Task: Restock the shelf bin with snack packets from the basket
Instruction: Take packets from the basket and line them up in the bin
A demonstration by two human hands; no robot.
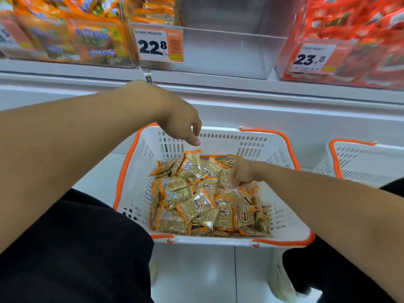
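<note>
A white basket (140,171) with orange rim and handles stands on the floor between my knees, filled with several small orange-edged snack packets (203,200). My left hand (181,121) hangs above the basket's far left corner, fingers loosely curled downward, holding nothing. My right hand (241,173) reaches down into the pile and its fingertips pinch a clear-wrapped packet (235,186) at the right middle. On the shelf above is the clear shelf bin (229,51) with the 22.8 price tag (158,45); it holds a few packets at its back left.
A bin of orange packets (65,33) sits left of the target bin, and a bin of red packets (349,40) with a 23.8 tag sits right. A second white basket (360,160) stands at the right. The white shelf ledge (240,88) juts out over the basket.
</note>
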